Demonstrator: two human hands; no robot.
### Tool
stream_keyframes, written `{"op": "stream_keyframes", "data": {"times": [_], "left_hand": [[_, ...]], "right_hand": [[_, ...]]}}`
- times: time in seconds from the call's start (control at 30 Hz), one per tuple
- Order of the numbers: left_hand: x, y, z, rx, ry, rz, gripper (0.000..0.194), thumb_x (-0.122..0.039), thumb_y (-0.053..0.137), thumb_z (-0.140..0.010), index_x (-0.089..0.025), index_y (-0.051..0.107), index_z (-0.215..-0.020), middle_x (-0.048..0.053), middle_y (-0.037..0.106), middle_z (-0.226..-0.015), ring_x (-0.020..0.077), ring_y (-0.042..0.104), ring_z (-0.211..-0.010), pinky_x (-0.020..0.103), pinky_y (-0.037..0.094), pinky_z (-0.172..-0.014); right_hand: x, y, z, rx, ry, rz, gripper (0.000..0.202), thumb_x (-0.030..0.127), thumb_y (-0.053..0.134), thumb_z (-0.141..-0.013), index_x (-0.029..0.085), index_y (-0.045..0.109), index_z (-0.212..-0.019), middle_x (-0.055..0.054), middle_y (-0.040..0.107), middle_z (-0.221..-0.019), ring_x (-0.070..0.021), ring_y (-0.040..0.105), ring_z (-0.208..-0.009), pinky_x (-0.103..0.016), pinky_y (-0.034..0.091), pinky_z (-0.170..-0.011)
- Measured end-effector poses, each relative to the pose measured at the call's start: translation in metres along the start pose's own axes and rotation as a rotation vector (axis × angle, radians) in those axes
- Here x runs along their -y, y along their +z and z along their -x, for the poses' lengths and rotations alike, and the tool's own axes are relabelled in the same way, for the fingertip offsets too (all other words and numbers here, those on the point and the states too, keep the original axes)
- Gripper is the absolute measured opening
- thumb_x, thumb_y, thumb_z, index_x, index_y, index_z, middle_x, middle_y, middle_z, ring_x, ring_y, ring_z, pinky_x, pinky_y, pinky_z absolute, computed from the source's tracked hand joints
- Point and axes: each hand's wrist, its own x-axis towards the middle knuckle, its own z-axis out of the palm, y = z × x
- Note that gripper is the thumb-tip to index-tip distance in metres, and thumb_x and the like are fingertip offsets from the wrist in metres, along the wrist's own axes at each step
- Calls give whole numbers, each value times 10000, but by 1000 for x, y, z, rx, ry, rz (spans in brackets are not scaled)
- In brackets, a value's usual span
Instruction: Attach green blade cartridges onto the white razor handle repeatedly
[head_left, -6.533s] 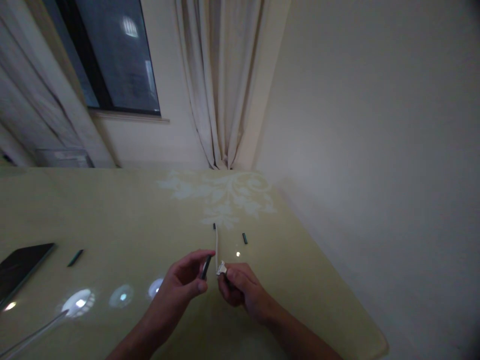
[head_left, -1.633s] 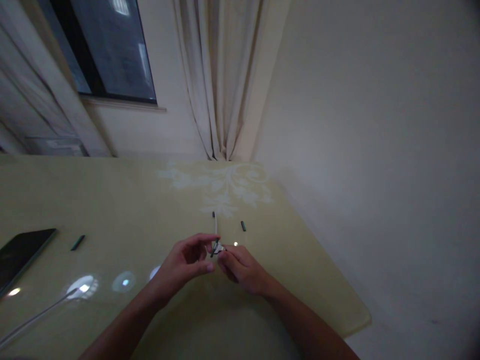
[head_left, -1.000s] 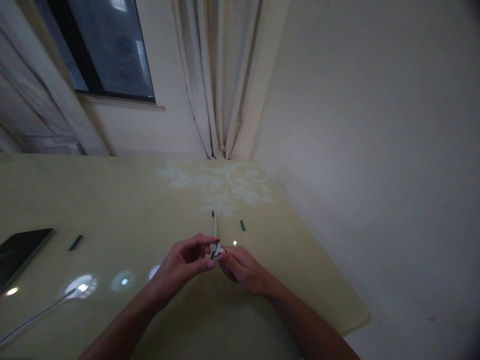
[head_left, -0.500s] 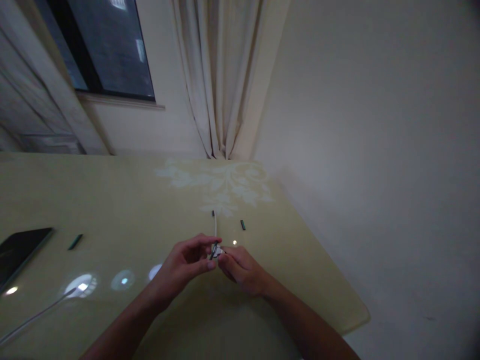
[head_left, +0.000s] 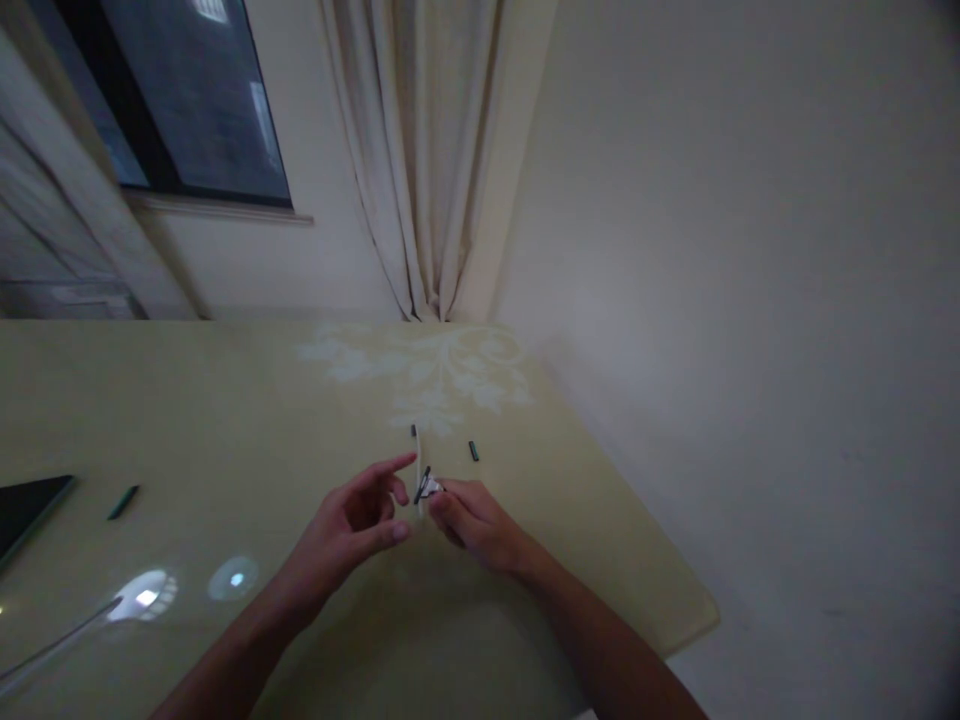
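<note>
My right hand [head_left: 476,520] is closed on a small white piece with a thin dark bar [head_left: 424,485] across its left end; its exact kind is too small to tell. The fingers hide the rest of that piece. Just to the left, my left hand [head_left: 360,515] is open, thumb and fingers spread, apart from the held piece. Behind both hands a thin white stick-like thing [head_left: 419,445] with a dark tip lies on the table, partly hidden. A short dark bar [head_left: 473,451] rests beyond my right hand.
The glossy yellowish table [head_left: 225,400] meets the wall at the back, and its right edge slants toward me. Another short dark bar [head_left: 123,502] and a flat dark device [head_left: 30,510] lie at left. A white cable [head_left: 64,640] runs across the lower left.
My left hand has let go of the white piece's dark bar and moved slightly left, its fingers opening. My right hand keeps its hold. The whole view has shifted a little.
</note>
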Motion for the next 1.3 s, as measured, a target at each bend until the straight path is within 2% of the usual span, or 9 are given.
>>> {"op": "stream_keyframes", "data": {"times": [0.1, 0.17, 0.27, 0.37, 0.47, 0.63, 0.8, 0.97, 1.3], "left_hand": [[3, -4, -5, -98, -2, -159, 362, -478, 913, -722, -195, 809, -922, 4, 668, -746, 165, 599, -698, 264, 468, -659], [7, -6, -11, -129, -4, -303, 385, -557, 851, -757, -183, 760, -761, 24, 692, -707, 188, 619, -694, 278, 460, -658], [13, -4, -20, -75, 14, -624, 482, -650, 642, -872, -194, 790, -820, 61, 759, -770, 236, 673, -736, 302, 480, -675], [18, 1, -32, -39, 0, -918, 504, -602, 479, -960, -208, 783, -877, 73, 776, -798, 255, 697, -734, 314, 473, -676], [20, 8, -45, -77, -45, -1100, 452, -565, 501, -973, -207, 720, -804, 114, 763, -799, 288, 705, -745, 344, 459, -701], [22, 21, -63, -79, -126, -1323, 465, -572, 520, -969, -189, 701, -776, 209, 769, -876, 392, 732, -834, 437, 490, -739], [20, 26, -70, -54, -163, -1401, 392, -441, 493, -990, -198, 733, -798, 195, 795, -935, 358, 758, -854, 409, 510, -751], [19, 24, -68, -52, -118, -1382, 400, -427, 450, -1008, -193, 726, -839, 196, 794, -921, 346, 750, -816, 377, 476, -704], [33, 38, -69, -33, 43, -1082, 338, -440, 476, -1015, -209, 696, -904, 63, 756, -793, 229, 698, -730, 293, 402, -662]], "right_hand": [[-3, -19, -2, -88, 44, -213, 489, 692, 649, -963, 253, 436, -991, 118, 358, -652, -81, 250, -493, -208, 218, -459], [-5, -37, -2, -180, 54, -266, 494, 645, 704, -939, 275, 388, -1026, 131, 375, -674, -76, 243, -487, -185, 201, -443], [-10, -67, -2, -297, 87, -183, 508, 656, 713, -897, 263, 404, -989, 92, 500, -767, -68, 317, -509, -173, 217, -438], [-18, -92, -3, -510, 126, 14, 485, 669, 696, -857, 230, 500, -924, 93, 434, -656, -84, 335, -506, -191, 266, -451], [-27, -111, -4, -665, 148, 166, 503, 681, 652, -845, 182, 642, -904, 52, 449, -636, -124, 429, -557, -236, 356, -499], [-42, -125, -4, -773, 218, 318, 431, 572, 641, -865, 154, 713, -791, 5, 529, -641, -156, 497, -617, -271, 388, -576], [-44, -125, -2, -831, 323, 481, 335, 398, 620, -913, 152, 741, -720, -50, 664, -678, -178, 583, -659, -281, 376, -626], [-42, -124, -5, -818, 422, 618, 312, 282, 635, -941, 158, 797, -705, -109, 751, -728, -209, 670, -720, -290, 392, -650], [-41, -121, -12, -815, 526, 858, 182, 317, 738, -948, 216, 884, -988, -116, 839, -1008, -271, 771, -957, -292, 482, -759]]}}
